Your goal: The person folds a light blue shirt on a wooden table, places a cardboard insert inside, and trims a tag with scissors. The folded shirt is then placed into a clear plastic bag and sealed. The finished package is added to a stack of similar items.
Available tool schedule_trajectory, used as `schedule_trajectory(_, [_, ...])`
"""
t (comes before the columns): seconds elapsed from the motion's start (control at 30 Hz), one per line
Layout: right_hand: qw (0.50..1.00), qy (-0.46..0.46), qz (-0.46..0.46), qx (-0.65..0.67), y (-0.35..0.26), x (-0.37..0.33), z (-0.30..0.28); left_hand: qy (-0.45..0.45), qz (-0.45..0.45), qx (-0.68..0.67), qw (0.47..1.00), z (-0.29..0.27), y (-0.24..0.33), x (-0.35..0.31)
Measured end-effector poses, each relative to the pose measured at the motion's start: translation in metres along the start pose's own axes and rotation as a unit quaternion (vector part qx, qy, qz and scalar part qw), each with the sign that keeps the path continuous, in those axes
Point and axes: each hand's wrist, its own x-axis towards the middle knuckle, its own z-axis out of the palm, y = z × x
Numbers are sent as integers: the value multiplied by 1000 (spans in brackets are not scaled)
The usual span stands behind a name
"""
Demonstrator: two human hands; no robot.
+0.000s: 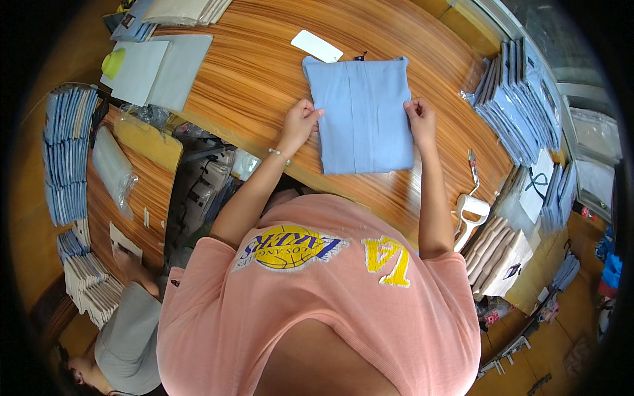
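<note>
A light blue folded garment lies flat on the wood-grain table, with lengthwise folds down its middle. My left hand pinches its left edge between thumb and fingers. On the opposite edge, my right hand grips the cloth in the same way, a little below the upper corner. A small dark tag shows at the garment's top edge. Just beyond that edge lies a white card, touched by neither hand.
Stacked blue packed garments stand at the right, near a white lint roller and beige packs. White sheets lie at the upper left. Further left, a co-worker in grey handles a beige piece beside tall blue stacks.
</note>
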Motion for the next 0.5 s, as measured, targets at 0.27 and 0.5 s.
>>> schedule_trajectory(0.27, [976, 128, -152, -88, -40, -31, -1, 68, 210, 352, 910, 16, 49, -23])
schedule_trajectory(0.5, [986, 5, -143, -84, -55, -100, 20, -95, 354, 316, 875, 78, 24, -27])
